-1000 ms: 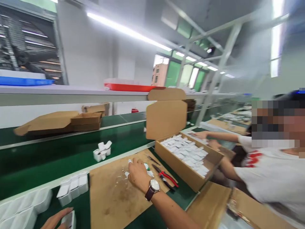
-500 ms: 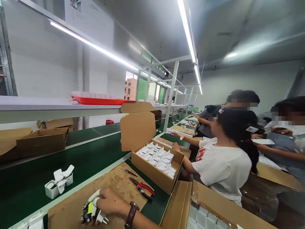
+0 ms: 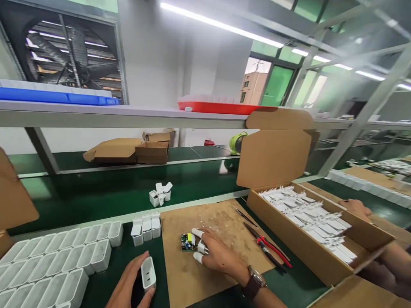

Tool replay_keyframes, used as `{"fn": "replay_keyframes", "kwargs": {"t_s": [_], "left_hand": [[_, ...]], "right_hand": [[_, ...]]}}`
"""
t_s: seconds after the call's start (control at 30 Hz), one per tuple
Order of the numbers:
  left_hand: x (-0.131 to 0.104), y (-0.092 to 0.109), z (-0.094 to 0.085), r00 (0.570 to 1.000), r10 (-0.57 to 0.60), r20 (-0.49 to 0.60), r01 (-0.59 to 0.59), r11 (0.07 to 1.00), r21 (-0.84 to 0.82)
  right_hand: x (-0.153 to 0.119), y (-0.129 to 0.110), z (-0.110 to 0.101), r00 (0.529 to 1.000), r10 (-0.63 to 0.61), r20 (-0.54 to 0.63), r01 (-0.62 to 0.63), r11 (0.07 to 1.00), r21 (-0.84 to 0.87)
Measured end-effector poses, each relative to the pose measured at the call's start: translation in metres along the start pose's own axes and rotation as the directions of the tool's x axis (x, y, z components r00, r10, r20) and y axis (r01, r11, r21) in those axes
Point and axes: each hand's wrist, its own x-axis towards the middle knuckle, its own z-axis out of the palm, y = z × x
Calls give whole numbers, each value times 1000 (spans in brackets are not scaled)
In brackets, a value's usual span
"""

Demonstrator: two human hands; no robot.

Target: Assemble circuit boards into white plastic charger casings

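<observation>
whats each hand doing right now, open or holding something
Left hand: closed on a white case, held between thumb and fingers
Right hand: closed on a white plug piece beside a green circuit board

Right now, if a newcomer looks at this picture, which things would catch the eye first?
Probably the red-and-black pliers, lying across the right edge of the brown sheet. Left of them, the right hand, with two white-covered fingertips, holds a circuit board; the left hand holds a white case left of the sheet. Further right, the open carton of white parts also stands out.
</observation>
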Motion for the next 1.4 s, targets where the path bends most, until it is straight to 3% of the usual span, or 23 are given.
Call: {"fn": "replay_keyframes", "kwargs": {"t_s": [0.1,0.27,0.37,0.5,0.6,0.7,0.87,1.03,1.17,1.4], "left_hand": [[3,-5,-8,991,-37,128,42,998,-38],[4,-2,-10,983,-95,159,112,989,-100],[7,5,-10,982,-126,139,149,975,-165],[10,7,-6,994,-97,51,107,968,-229],[9,5,-2,999,14,-30,-21,973,-232],[8,4,1,992,85,-95,-100,980,-175],[9,5,0,977,148,-151,-163,982,-91],[10,5,-2,970,188,-155,-197,979,-48],[10,7,-4,963,220,-156,-227,973,-28],[11,7,-6,961,223,-164,-230,973,-27]], "right_hand": [[4,9,5,999,2,-40,-1,1000,29],[14,11,11,996,-33,-79,40,996,81],[10,-13,12,990,-96,-102,111,981,157],[-6,-60,12,926,-373,-63,376,890,256],[-12,-81,18,866,-495,-72,499,865,49],[-12,-83,26,854,-519,-34,511,849,-133],[-13,-81,28,873,-486,35,483,854,-196],[-12,-94,21,867,-491,79,493,825,-277],[-9,-99,22,835,-547,48,523,766,-373],[-6,-104,27,824,-565,37,519,729,-446]]}}
